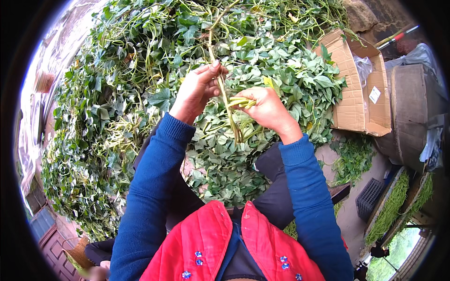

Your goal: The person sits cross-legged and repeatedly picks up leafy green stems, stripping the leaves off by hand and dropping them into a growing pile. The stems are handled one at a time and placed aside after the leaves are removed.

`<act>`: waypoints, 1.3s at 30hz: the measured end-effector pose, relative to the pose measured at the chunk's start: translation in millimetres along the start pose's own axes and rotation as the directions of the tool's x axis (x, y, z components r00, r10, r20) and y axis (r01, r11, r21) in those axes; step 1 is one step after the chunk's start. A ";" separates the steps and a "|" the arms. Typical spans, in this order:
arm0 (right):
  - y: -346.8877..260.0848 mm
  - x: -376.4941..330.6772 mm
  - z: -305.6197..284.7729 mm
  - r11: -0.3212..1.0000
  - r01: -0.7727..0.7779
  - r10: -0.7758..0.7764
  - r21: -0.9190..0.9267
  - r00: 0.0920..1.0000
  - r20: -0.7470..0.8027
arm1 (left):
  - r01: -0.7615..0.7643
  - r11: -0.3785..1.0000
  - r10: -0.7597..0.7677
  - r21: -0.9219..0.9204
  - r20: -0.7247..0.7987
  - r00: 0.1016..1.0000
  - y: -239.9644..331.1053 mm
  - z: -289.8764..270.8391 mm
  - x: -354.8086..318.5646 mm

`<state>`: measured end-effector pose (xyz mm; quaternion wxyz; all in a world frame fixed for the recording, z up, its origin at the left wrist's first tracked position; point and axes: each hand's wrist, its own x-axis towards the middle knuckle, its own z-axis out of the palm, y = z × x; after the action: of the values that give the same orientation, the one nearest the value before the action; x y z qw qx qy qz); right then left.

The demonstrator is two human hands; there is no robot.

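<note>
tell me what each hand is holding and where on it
The left hand pinches a long green vine stem near its upper part. The right hand grips a small bunch of picked stems around their middle.

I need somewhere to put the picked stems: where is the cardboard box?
In the head view the open cardboard box lies at upper right, at the right edge of the leafy vine pile, beyond the right hand.

Leafy vine heap (pixel 140 93) lies ahead and left; cardboard box (pixel 356 89) sits at its right edge, wooden drum (pixel 412 112) beyond, trays of stems (pixel 393 206) nearer right.
</note>
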<state>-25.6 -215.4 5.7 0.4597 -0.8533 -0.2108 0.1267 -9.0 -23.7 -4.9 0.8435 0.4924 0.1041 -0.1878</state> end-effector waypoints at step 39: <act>-20.5 -2.9 0.9 0.973 -0.152 0.183 0.175 0.967 -0.179 | 0.006 0.961 -0.008 -0.277 -0.007 1.000 -13.6 8.1 -6.4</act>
<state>-33.5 -206.1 22.5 0.5328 -0.8366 -0.0811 0.0979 -20.6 -35.4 -9.4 0.9029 0.3699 0.1345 -0.1725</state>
